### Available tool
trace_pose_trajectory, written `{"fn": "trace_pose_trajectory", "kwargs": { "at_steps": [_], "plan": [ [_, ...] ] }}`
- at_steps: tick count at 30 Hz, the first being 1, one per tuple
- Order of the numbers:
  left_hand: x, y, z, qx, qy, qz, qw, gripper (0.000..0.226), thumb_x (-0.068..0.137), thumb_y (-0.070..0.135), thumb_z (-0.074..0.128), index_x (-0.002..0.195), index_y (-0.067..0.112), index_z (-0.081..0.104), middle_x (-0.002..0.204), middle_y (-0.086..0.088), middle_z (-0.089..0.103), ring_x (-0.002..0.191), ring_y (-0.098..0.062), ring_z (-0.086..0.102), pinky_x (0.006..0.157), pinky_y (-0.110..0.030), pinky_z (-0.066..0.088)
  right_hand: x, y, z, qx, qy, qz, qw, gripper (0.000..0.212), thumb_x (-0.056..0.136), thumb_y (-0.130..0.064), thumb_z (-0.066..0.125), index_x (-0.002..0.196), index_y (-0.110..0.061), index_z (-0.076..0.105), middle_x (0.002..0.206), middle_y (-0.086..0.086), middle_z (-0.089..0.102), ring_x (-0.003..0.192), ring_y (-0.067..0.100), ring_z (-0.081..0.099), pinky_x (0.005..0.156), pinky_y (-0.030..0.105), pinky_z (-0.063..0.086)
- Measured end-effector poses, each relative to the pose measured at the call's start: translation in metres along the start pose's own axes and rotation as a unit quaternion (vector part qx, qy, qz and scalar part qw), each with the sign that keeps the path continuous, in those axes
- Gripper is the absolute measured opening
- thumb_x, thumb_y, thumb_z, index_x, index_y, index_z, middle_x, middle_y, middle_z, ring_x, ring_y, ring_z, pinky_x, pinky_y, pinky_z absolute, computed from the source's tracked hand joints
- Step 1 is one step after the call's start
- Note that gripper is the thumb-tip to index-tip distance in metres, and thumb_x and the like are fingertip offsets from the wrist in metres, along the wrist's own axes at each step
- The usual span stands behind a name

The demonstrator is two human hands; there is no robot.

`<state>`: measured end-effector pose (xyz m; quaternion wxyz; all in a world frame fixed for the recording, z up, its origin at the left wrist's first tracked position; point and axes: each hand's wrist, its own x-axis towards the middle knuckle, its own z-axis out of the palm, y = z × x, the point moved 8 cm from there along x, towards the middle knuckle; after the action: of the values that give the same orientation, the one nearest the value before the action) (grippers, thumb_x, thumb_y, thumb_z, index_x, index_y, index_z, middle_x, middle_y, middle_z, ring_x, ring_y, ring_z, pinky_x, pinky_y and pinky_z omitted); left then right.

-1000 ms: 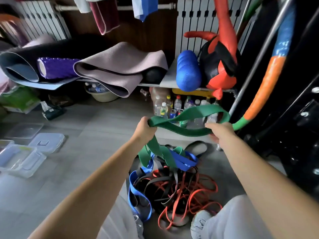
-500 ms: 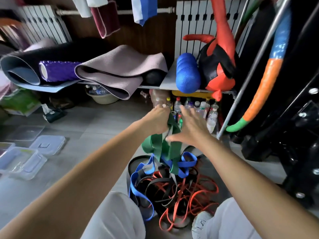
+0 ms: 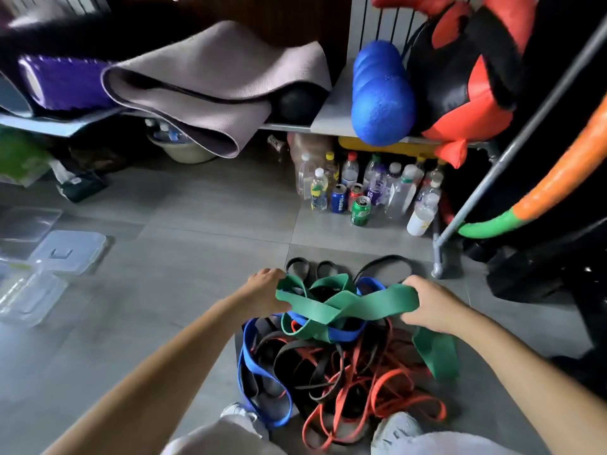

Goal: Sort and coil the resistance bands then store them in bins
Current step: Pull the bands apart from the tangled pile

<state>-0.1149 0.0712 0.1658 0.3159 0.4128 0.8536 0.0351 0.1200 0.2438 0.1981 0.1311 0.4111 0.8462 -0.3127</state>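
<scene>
Hands: left hand (image 3: 265,289) and right hand (image 3: 431,307) each grip the twisted green band (image 3: 331,307) over the tangled pile (image 3: 345,376) on the floor (image 3: 197,244); nothing coiled, bins (image 3: 29,297) well apart and seemingly bandless, so judged barely begun.

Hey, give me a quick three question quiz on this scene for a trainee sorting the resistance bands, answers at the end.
1. True or false: the left hand and the right hand both grip the green band.
2. The clear bins lie: A) on the floor to the person's left; B) on the shelf; C) in the person's lap.
3. Besides green, which band colours show in the pile?
Key: 1 true. 2 A. 3 blue band, black band, red band.
</scene>
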Motion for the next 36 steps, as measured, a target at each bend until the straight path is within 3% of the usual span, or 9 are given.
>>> {"fn": "trace_pose_trajectory", "kwargs": {
  "at_steps": [7,13,18,21,24,26,31,34,36],
  "plan": [
    [0.067,-0.028,0.101,0.044,-0.065,-0.011,0.997,0.104,0.067,0.052,0.074,0.148,0.018,0.017,0.150,-0.004,0.021,0.137,-0.028,0.023,0.107,-0.043,0.035,0.053,0.045,0.044,0.037,0.023,0.076,0.996,0.031,0.076,-0.014,0.070,0.103,-0.004,0.059,0.100,0.014,0.066,0.085,0.029,0.059,0.066,0.034,0.037],
    [0.104,-0.012,0.184,0.198,-0.082,0.102,0.971,0.123,0.060,0.069,0.070,0.151,0.020,0.001,0.159,-0.007,-0.003,0.145,-0.028,-0.006,0.115,-0.048,-0.007,0.102,0.061,0.080,0.144,0.053,0.089,0.984,0.036,0.076,0.002,0.072,0.108,0.005,0.057,0.100,0.019,0.063,0.082,0.028,0.054,0.053,0.005,0.034],
    [0.128,-0.018,0.187,0.181,0.010,0.029,0.983,0.111,0.062,0.062,0.072,0.147,0.018,0.017,0.145,-0.003,0.025,0.132,-0.027,0.023,0.112,-0.045,0.012,0.119,0.080,0.090,0.208,0.099,0.096,0.968,0.036,0.074,0.007,0.072,0.106,0.002,0.057,0.087,0.010,0.058,0.070,0.011,0.052,0.054,0.001,0.036],
    [0.128,-0.010,0.169,0.175,0.077,0.058,0.980,0.085,0.064,0.055,0.073,0.136,0.024,0.041,0.131,0.002,0.040,0.121,-0.024,0.035,0.103,-0.038,0.025,0.121,0.094,0.098,0.211,0.096,0.110,0.966,0.041,0.072,0.000,0.076,0.106,-0.009,0.055,0.087,0.002,0.058,0.077,0.018,0.055,0.060,0.004,0.039],
    [0.112,-0.001,0.140,0.145,0.124,0.114,0.975,0.072,0.064,0.053,0.072,0.129,0.029,0.052,0.127,0.004,0.048,0.119,-0.023,0.041,0.102,-0.037,0.028,0.113,0.108,0.098,0.185,0.093,0.134,0.969,0.048,0.070,-0.017,0.080,0.107,-0.021,0.050,0.097,0.003,0.061,0.093,0.029,0.060,0.081,0.040,0.051],
    [0.097,0.004,0.111,0.122,0.133,0.141,0.973,0.066,0.066,0.053,0.072,0.127,0.031,0.056,0.127,0.004,0.049,0.119,-0.024,0.044,0.101,-0.037,0.030,0.102,0.111,0.092,0.162,0.087,0.137,0.973,0.057,0.067,-0.025,0.081,0.113,-0.023,0.047,0.106,0.004,0.061,0.097,0.032,0.060,0.085,0.046,0.049],
    [0.047,0.015,0.007,-0.023,0.200,0.123,0.972,0.048,0.072,0.022,0.073,0.119,0.023,0.063,0.114,-0.003,0.064,0.105,-0.030,0.055,0.088,-0.037,0.044,0.060,0.072,0.068,0.120,0.041,0.065,0.990,0.090,0.058,-0.038,0.087,0.133,-0.025,0.038,0.110,-0.007,0.047,0.093,0.016,0.049,0.080,0.032,0.045],
    [0.020,0.034,-0.047,-0.087,0.213,0.091,0.969,0.041,0.076,0.014,0.068,0.115,0.022,0.061,0.094,-0.005,0.070,0.088,-0.032,0.063,0.073,-0.037,0.051,0.032,0.034,0.036,0.117,0.064,-0.020,0.991,0.079,0.060,-0.025,0.089,0.126,-0.014,0.049,0.109,0.000,0.053,0.082,0.008,0.050,0.067,0.006,0.035],
    [0.002,0.060,-0.086,-0.101,0.242,0.110,0.959,0.036,0.078,0.014,0.066,0.113,0.017,0.060,0.091,-0.008,0.069,0.085,-0.032,0.063,0.071,-0.037,0.051,0.012,0.015,0.012,0.081,0.068,-0.019,0.994,0.070,0.066,-0.034,0.084,0.123,-0.014,0.050,0.110,0.002,0.057,0.090,0.017,0.056,0.066,0.015,0.037]
  ]
}}
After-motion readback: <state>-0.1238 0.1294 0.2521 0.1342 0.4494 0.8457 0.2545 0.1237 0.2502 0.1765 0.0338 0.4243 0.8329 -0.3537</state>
